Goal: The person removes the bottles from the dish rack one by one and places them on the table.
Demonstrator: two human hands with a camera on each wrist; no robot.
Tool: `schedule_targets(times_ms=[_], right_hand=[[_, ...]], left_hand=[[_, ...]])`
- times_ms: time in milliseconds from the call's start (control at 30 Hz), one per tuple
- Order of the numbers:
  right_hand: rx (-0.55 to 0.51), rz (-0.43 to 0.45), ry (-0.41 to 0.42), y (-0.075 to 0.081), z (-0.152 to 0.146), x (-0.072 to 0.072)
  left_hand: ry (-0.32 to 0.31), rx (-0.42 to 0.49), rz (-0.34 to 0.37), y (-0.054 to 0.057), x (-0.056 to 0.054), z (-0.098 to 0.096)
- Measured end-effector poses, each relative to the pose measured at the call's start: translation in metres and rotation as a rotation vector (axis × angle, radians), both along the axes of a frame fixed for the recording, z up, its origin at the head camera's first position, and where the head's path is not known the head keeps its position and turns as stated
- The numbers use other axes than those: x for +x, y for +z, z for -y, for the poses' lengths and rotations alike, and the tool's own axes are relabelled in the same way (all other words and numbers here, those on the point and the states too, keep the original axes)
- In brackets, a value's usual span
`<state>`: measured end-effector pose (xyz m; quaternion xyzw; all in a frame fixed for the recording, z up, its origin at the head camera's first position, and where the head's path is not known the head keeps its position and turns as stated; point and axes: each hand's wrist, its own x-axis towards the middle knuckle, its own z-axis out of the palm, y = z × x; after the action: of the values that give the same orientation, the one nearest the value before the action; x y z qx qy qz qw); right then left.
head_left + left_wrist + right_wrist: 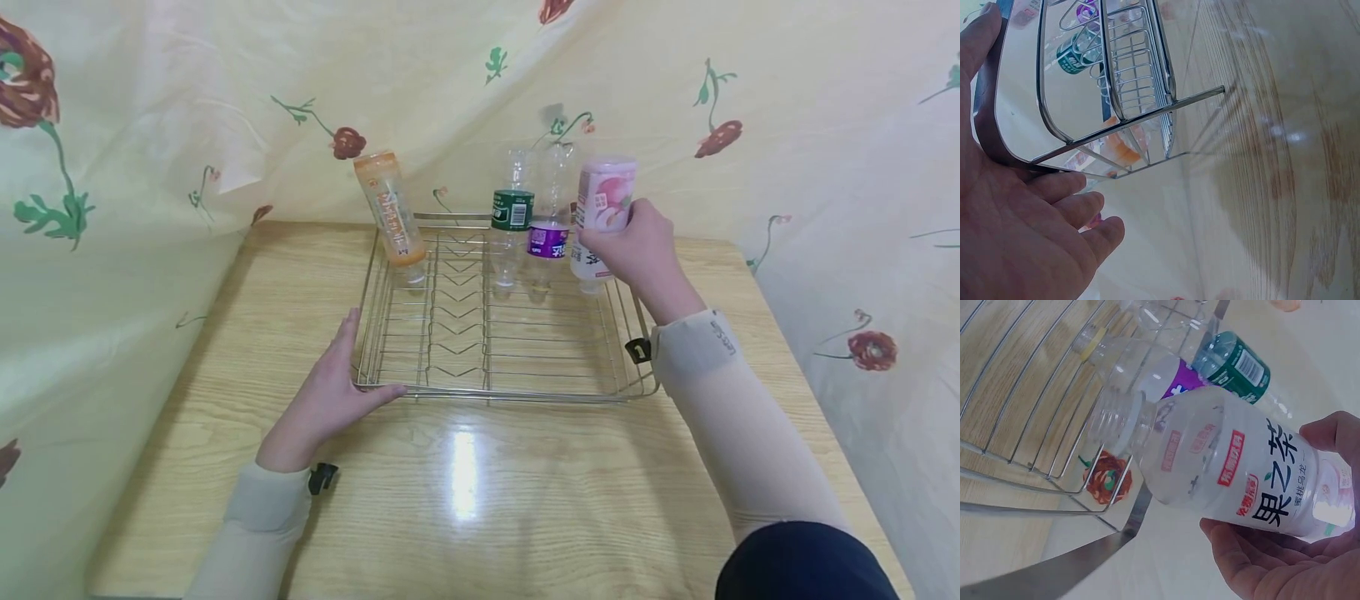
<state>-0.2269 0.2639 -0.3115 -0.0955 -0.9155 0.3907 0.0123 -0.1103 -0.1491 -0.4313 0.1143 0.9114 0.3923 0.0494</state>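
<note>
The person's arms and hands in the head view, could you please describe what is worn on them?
The left hand and right hand are bare, without gloves. Cream sleeves, left sleeve and right sleeve, end in pale greyish wristbands, each with a small black piece at its inner side. The right wristband carries dark lettering, too small to read. A dark navy sleeve shows higher on the right arm.
</note>
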Motion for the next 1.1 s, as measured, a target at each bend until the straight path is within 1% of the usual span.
schedule_targets(times_ms=[333,667,767,967,1100], right_hand=[[0.027,-0.025,0.016,0.006,0.005,0.011],[0.023,-0.067,0.040,0.010,0.009,0.025],[0.039,-0.093,0.054,0.012,0.011,0.028],[0.057,-0.114,0.094,0.016,0.014,0.034],[0.074,-0.140,0.105,0.018,0.018,0.039]], left_hand=[[0.010,-0.001,0.008,0.000,0.001,0.000],[0.007,0.005,0.006,0.000,0.000,0.000],[0.003,0.006,0.005,0.000,0.000,0.001],[0.004,0.008,0.012,-0.001,0.000,0.001],[0.006,0.008,0.013,-0.001,-0.001,0.001]])
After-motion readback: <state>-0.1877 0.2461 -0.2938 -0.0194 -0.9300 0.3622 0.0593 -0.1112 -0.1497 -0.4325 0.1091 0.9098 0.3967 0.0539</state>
